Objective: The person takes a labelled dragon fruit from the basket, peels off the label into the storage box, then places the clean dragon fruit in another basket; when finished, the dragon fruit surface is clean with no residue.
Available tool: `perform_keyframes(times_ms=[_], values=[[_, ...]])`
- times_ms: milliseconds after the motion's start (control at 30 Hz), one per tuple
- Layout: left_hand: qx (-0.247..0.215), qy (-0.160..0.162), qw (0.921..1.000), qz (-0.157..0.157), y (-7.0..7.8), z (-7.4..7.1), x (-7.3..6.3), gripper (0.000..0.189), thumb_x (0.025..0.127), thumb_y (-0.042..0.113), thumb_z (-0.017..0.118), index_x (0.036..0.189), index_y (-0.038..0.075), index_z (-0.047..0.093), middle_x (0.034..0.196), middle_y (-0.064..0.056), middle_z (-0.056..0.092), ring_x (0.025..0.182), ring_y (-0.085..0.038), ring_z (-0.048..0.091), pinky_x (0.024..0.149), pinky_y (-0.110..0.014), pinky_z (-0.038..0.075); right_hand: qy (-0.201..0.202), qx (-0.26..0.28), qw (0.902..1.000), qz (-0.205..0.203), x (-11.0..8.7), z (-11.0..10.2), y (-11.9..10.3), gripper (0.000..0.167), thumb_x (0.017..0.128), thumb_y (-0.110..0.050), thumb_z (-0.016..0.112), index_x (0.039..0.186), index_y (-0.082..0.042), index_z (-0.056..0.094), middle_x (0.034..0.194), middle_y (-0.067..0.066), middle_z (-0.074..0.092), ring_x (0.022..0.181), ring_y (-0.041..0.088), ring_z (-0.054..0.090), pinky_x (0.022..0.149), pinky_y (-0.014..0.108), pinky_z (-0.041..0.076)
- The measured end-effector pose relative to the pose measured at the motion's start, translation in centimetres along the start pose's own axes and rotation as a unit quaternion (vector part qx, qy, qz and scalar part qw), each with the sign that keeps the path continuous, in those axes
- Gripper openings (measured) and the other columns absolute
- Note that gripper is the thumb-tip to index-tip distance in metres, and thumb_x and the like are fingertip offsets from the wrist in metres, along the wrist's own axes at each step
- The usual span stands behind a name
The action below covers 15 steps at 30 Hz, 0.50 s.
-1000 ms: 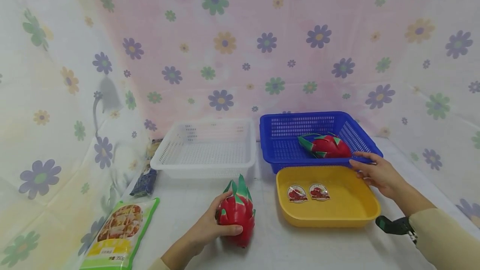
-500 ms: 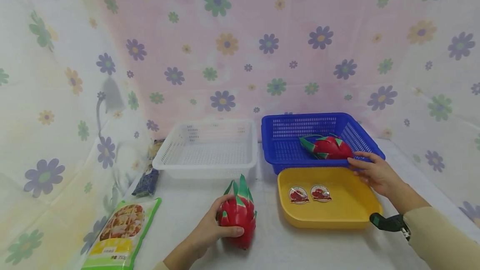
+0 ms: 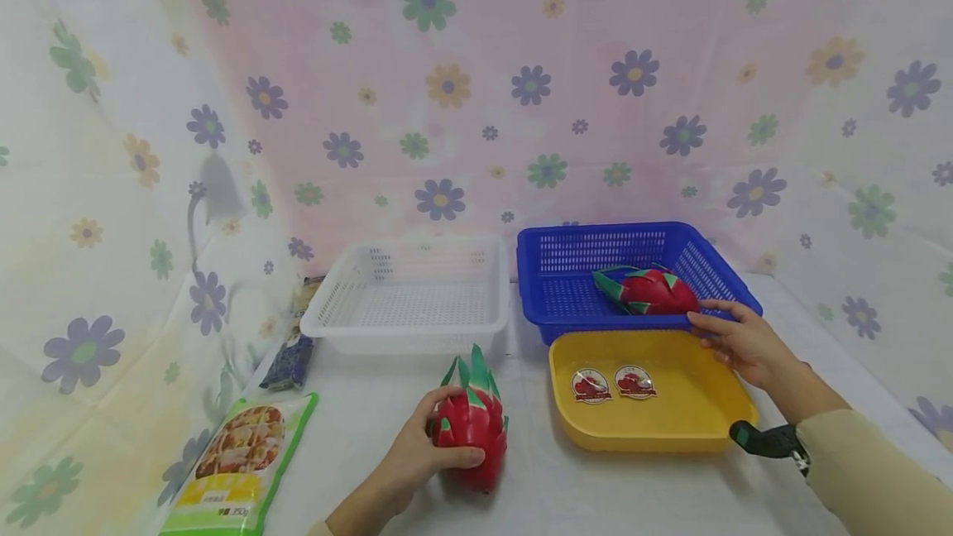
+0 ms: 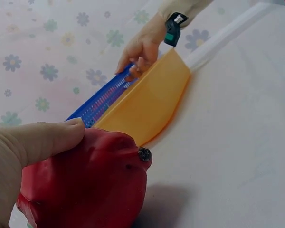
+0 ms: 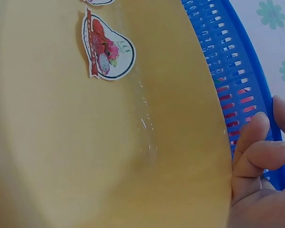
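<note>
My left hand (image 3: 428,453) grips a red dragon fruit (image 3: 476,437) with green leaf tips pointing up, over the white table. In the left wrist view, the thumb lies along the side of the dragon fruit (image 4: 99,185) near its dark stem end. With thumb and fingers on either side, my right hand (image 3: 748,346) pinches the front rim of the blue basket (image 3: 547,325) near its right corner. Inside that basket lies a second dragon fruit (image 3: 655,292) on its side. Right in front stands a yellow basin (image 3: 655,442), and two round fruit stickers (image 5: 109,50) show in it.
A white perforated basket (image 3: 405,331) stands left of the blue one. At the left edge lies a green-edged food packet (image 3: 238,461), with a dark blue packet (image 3: 289,362) farther back. Flowered cloth (image 3: 447,139) encloses the table at the back and sides.
My right wrist has shifted slightly left, with the fingers still on the blue basket's rim. My left hand, the dragon fruits and the containers stay in place.
</note>
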<state>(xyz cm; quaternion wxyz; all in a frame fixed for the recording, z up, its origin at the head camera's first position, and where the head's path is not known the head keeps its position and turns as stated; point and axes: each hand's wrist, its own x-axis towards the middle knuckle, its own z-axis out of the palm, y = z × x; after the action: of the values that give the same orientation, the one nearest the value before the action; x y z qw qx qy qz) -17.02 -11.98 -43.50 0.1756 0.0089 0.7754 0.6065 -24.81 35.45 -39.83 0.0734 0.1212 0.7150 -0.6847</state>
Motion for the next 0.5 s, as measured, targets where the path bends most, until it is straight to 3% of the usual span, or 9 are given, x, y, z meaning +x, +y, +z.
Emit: perform_keyframes(times_ms=[267,500], values=[[0.000,0.000,1.0000,-0.001,0.4,0.2,-0.3,0.085,0.072,0.021,0.087,0.143,0.024,0.040,0.141,-0.019,0.045,0.125,-0.039,0.046,0.085,-0.049,0.059,0.002,-0.017,0.9999,-0.002,0.1,-0.2,0.2,0.039,0.089,-0.040,0.070,0.116,-0.035,0.042,0.084,-0.016,0.069,0.069,0.009,0.063,0.053,0.015,0.045],[-0.003,-0.008,0.9999,-0.008,1.8,0.4,-1.2,0.086,0.070,0.025,0.088,0.142,0.027,0.041,0.137,-0.017,0.049,0.123,-0.036,0.048,0.083,-0.047,0.060,-0.002,-0.028,0.9996,0.001,0.1,-0.1,0.0,0.041,0.089,-0.042,0.069,0.118,-0.035,0.041,0.084,-0.016,0.068,0.069,0.009,0.061,0.054,0.015,0.045]])
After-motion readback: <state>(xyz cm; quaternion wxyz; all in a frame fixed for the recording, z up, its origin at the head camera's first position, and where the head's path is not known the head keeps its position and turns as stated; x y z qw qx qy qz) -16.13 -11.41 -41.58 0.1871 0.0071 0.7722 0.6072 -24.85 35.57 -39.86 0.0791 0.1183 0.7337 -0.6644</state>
